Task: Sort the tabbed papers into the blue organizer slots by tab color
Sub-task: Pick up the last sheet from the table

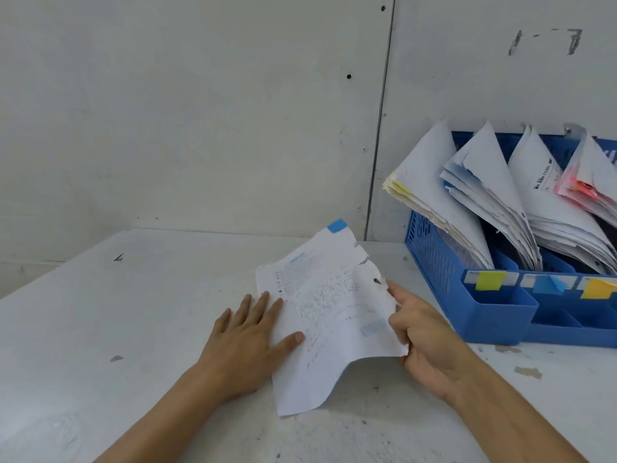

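Note:
A worn white printed paper [329,315] with a blue tab [337,225] at its far corner lies partly lifted on the white table. My right hand [424,342] pinches its torn right edge and raises that side. My left hand [253,335] lies flat with straight fingers on the paper's left edge, pressing it down. The blue organizer [494,325] stands at the right, its slots holding stacks of papers: yellow-tabbed [430,192], blue-tabbed [484,188], another white stack [547,202] and red-tabbed [591,185]. Yellow [490,281], blue [547,284] and orange [597,288] labels mark its front.
The white table [133,312] is scuffed, with chipped paint spots near the organizer's front. A white panel wall [200,111] rises directly behind the table and organizer. The organizer's front compartments are shallow open trays.

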